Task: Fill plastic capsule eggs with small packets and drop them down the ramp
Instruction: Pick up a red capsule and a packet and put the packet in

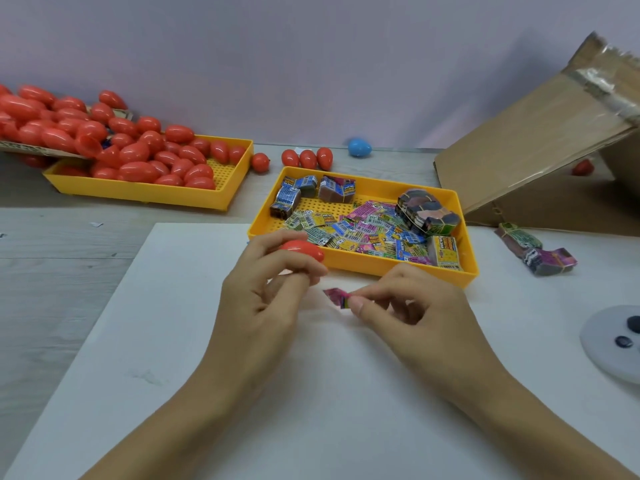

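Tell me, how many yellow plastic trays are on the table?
2. One yellow plastic tray sits at the back left, piled with red plastic capsule eggs. The other yellow tray sits in the middle, holding small colourful packets. None seem hidden.

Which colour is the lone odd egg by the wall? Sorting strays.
Blue egg, clearest in the head view.

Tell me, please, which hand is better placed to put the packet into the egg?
Right. The right hand already pinches the packet at its fingertips, beside the red egg that the left hand grips, so the left probably only needs to steady the egg.
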Demonstrator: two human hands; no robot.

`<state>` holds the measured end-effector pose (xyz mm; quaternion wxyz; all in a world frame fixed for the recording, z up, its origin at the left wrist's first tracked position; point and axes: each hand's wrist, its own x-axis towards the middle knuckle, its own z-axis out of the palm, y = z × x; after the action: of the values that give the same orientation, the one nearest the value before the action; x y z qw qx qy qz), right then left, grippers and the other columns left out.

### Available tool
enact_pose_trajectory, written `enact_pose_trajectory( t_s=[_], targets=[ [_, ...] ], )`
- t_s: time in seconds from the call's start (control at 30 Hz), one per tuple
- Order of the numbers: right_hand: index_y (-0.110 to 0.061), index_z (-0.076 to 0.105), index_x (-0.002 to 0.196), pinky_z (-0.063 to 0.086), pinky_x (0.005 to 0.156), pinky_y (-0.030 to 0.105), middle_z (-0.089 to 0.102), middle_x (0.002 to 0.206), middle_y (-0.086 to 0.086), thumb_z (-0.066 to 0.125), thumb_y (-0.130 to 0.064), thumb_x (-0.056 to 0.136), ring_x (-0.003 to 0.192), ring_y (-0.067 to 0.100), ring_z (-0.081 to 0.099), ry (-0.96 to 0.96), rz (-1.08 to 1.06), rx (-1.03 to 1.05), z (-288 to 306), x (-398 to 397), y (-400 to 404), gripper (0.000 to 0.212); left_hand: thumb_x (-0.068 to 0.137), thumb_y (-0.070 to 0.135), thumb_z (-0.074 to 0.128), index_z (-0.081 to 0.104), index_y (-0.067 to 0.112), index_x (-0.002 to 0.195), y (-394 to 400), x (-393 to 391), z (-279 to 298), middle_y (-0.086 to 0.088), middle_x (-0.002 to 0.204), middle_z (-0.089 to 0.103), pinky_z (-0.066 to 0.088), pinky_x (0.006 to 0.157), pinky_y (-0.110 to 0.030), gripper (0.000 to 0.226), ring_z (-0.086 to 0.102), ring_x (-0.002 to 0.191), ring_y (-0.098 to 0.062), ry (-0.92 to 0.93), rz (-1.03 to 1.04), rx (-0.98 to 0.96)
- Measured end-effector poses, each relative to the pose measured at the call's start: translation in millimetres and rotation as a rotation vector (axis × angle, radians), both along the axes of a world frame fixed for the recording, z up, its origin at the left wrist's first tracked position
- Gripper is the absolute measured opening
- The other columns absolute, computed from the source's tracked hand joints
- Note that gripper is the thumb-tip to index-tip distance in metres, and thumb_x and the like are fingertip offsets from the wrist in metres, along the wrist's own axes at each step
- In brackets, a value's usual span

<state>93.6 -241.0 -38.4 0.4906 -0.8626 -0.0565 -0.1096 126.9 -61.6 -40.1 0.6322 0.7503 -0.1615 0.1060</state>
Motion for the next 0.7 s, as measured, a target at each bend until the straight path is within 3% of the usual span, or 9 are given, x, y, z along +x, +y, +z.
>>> enact_pose_trajectory(
  t_s=[0.07, 0.17, 0.33, 0.47, 0.57, 0.7],
  targets=[
    [-0.025, 0.079, 0.076, 0.038, 0.057, 0.019, 0.063, 0.072, -0.005, 0.077, -0.024, 0.085, 0.064, 0.011, 0.052, 0.048, 0.032, 0.196, 4, 1, -3, 0.009, 0.08, 0.004, 0.058, 0.076, 0.015, 0.082, -1, -3, 0, 0.001, 0.122, 0.06, 0.049, 0.084, -0.013, 0.021, 0.06, 0.115, -0.011, -0.037, -0.028, 0.031],
    [-0.022, 0.077, 0.072, 0.034, 0.049, 0.009, 0.057, 0.06, -0.012, 0.073, -0.027, 0.081, 0.053, 0.0, 0.045, 0.125, 0.048, 0.413, 8, 2, -2, 0.011, 0.077, 0.02, 0.063, 0.076, 0.015, 0.089, -3, -5, 0, 0.0, 0.125, 0.056, 0.053, 0.089, -0.023, 0.018, 0.06, 0.118, -0.018, -0.056, -0.085, 0.007],
    [-0.022, 0.074, 0.064, 0.027, 0.04, 0.015, 0.047, 0.055, -0.007, 0.067, -0.027, 0.075, 0.047, 0.008, 0.033, 0.215, 0.067, 0.499, 13, 1, 0, 0.015, 0.075, 0.039, 0.07, 0.076, 0.013, 0.096, -3, -6, 1, 0.0, 0.128, 0.054, 0.055, 0.09, -0.027, 0.034, 0.061, 0.118, -0.021, 0.037, -0.129, -0.067],
    [-0.016, 0.069, 0.061, 0.027, 0.041, 0.014, 0.045, 0.056, -0.002, 0.068, -0.031, 0.077, 0.05, 0.011, 0.033, 0.21, 0.068, 0.49, 13, 1, 1, 0.022, 0.078, 0.022, 0.078, 0.078, 0.011, 0.087, -5, -6, 1, -0.002, 0.123, 0.06, 0.057, 0.088, -0.031, 0.014, 0.062, 0.116, -0.02, 0.034, -0.177, -0.047],
    [-0.007, 0.065, 0.068, 0.026, 0.042, 0.017, 0.038, 0.066, 0.019, 0.067, -0.051, 0.075, 0.056, 0.027, 0.027, 0.181, 0.073, 0.503, 11, -1, 1, 0.045, 0.079, 0.016, 0.074, 0.076, 0.015, 0.078, -7, -7, 2, -0.006, 0.117, 0.064, 0.055, 0.082, -0.021, 0.003, 0.064, 0.11, -0.01, 0.033, -0.161, -0.105],
    [-0.026, 0.077, 0.081, 0.037, 0.053, 0.011, 0.059, 0.07, -0.01, 0.07, -0.047, 0.076, 0.06, 0.005, 0.047, 0.052, 0.151, 0.461, 10, -1, 4, 0.023, 0.077, 0.018, 0.075, 0.076, 0.01, 0.072, -7, -7, 5, -0.013, 0.111, 0.068, 0.052, 0.08, -0.013, 0.009, 0.066, 0.106, -0.007, 0.088, -0.158, -0.222]
  ],
)
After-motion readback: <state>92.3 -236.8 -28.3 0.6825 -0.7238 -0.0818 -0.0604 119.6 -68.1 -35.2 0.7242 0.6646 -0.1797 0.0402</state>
